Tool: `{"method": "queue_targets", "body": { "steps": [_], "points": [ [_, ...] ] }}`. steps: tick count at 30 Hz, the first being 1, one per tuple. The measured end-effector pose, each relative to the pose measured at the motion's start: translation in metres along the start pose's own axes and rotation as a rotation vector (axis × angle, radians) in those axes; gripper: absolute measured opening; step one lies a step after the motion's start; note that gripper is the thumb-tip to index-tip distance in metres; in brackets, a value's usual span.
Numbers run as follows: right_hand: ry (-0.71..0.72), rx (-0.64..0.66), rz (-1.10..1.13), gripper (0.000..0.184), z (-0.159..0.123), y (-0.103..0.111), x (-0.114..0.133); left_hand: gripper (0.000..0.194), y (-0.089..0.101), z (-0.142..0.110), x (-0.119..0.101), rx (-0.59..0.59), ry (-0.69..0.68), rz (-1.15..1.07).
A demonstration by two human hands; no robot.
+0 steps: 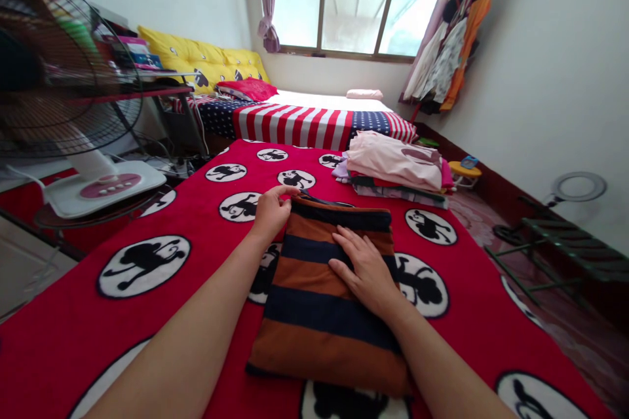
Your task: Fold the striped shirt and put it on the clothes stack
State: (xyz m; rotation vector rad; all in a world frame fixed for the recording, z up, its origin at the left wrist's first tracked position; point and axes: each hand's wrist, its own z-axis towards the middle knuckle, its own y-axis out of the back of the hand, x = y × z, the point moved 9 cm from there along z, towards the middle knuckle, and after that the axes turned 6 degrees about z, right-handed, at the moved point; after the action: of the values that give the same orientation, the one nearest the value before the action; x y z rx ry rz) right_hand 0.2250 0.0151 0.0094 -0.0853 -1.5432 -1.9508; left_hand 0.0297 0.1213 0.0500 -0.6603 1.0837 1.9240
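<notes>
A folded garment (314, 308) with brown and navy stripes lies on the red blanket (206, 314) in front of me. At its far left corner, my left hand (273, 211) pinches the edge, with the index finger reaching along the top. My right hand (366, 268) rests flat on the stripes, its fingers stretched out over the right half. Past the garment, to the right, is a stack of folded clothes (396, 163) with a pale pink piece on top.
An electric fan (103, 186) stands close at left. Behind the blanket is a bed with a stars-and-stripes cover (295, 126). On the right are a dark green folding stool (565, 242), a ring light (580, 186) and a yellow stool (464, 170). Clothes (449, 59) hang near the window.
</notes>
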Motion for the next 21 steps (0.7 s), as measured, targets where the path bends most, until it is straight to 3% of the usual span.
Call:
{"method": "queue_targets", "body": {
  "steps": [3, 5, 7, 11, 14, 16, 19, 21],
  "points": [
    [-0.003, -0.006, 0.017, 0.048, 0.0, 0.0, 0.0, 0.023, 0.001, -0.008, -0.048, -0.079, -0.204, 0.182],
    [0.005, -0.024, 0.045, 0.049, 0.0, 0.001, 0.001, 0.019, -0.019, -0.019, -0.077, 0.019, -0.304, 0.146],
    [0.027, -0.062, 0.114, 0.047, 0.0, 0.004, 0.003, 0.022, -0.05, -0.037, -0.093, 0.203, -0.344, 0.097],
    [-0.004, -0.323, 0.364, 0.027, -0.004, 0.033, -0.011, 0.037, -0.099, -0.074, -0.09, 0.472, -0.345, 0.205],
    [-0.151, -0.629, 0.322, 0.017, -0.017, 0.068, -0.043, 0.043, -0.113, -0.088, -0.079, 0.541, -0.385, 0.37],
    [-0.288, -0.739, 0.185, 0.017, -0.026, 0.084, -0.064, 0.044, -0.115, -0.092, -0.076, 0.554, -0.41, 0.438],
    [-0.431, -0.659, 0.085, 0.02, -0.027, 0.083, -0.084, 0.05, -0.114, -0.092, -0.078, 0.538, -0.422, 0.436],
    [-0.371, -0.541, 0.072, 0.013, -0.02, 0.073, -0.075, 0.063, -0.109, -0.09, -0.081, 0.496, -0.411, 0.344]
  ]
}}
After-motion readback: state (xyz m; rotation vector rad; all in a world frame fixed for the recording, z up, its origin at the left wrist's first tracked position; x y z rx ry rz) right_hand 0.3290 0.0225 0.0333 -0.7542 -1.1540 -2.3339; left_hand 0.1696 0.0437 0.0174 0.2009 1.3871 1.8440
